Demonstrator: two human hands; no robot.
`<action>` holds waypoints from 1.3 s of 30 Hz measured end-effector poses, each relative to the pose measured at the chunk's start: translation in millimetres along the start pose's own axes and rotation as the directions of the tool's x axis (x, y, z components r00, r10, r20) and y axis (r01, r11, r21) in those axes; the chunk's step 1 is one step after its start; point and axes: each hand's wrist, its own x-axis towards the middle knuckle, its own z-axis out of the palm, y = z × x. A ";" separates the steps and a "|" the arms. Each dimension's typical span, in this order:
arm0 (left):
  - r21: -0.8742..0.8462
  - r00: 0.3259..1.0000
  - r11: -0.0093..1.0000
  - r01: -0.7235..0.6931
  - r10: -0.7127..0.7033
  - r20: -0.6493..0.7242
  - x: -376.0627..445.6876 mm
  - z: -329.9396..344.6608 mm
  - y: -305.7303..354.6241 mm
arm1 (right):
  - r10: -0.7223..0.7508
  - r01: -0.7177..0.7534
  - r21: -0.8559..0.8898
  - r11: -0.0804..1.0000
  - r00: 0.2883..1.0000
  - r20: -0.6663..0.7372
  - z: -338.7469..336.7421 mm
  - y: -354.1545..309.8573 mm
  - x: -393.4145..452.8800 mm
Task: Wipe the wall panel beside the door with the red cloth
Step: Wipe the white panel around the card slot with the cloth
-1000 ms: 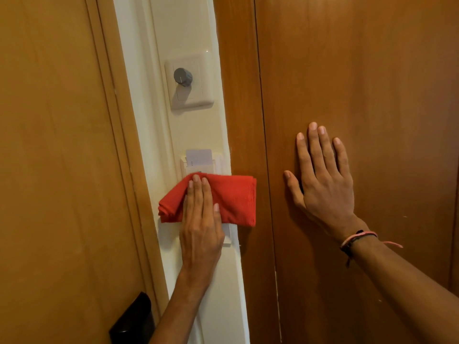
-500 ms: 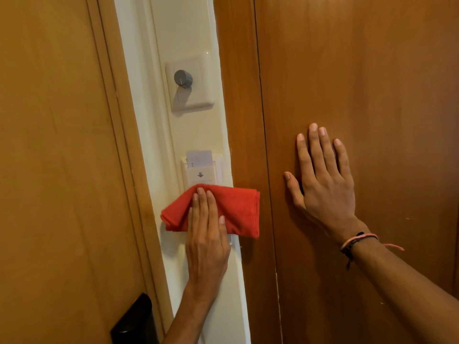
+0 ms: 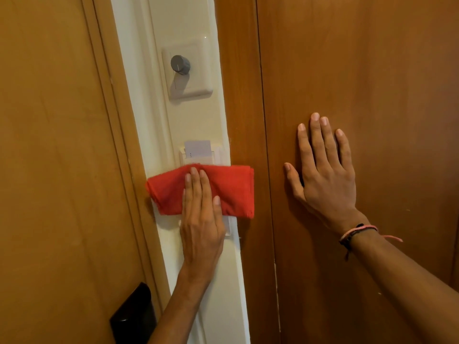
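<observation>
A folded red cloth (image 3: 233,192) lies flat against the narrow cream wall panel (image 3: 191,120), between a wooden door (image 3: 49,170) on the left and brown wood panelling (image 3: 372,70) on the right. My left hand (image 3: 202,219) presses the cloth to the wall with straight fingers pointing up. The cloth covers the lower part of a white key-card holder (image 3: 198,150), whose card sticks out above it. The cloth's right end overlaps the wooden frame. My right hand (image 3: 323,177) rests flat and open on the wood panelling, holding nothing.
Higher on the cream panel, a white switch plate carries a grey round knob (image 3: 180,65). A black lock body (image 3: 134,311) sits on the door at the lower left. A bracelet circles my right wrist (image 3: 357,230).
My left hand slid the cloth down below the card holder, then back up over its lower part. My right hand stayed in place on the wood.
</observation>
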 end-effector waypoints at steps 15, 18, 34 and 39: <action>-0.007 0.998 0.999 0.034 -0.035 -0.056 12.6 0.0 -9.5 | 0.006 -0.006 0.001 1.000 1.000 -0.005 -1.1 -0.8 0.1; 0.003 0.998 0.998 -0.055 0.055 -0.026 3.1 3.1 -1.0 | 0.007 -0.007 0.003 1.000 1.000 -0.001 -0.6 -0.8 -0.6; -0.068 0.992 0.992 0.102 -0.107 -0.072 3.3 11.3 20.3 | 0.020 -0.020 0.036 0.999 1.000 0.007 -0.4 -0.4 -0.6; -0.136 1.000 0.991 -0.007 0.004 -0.022 3.4 -20.7 6.3 | 0.016 -0.029 0.121 0.992 0.994 0.104 -14.8 -2.8 2.9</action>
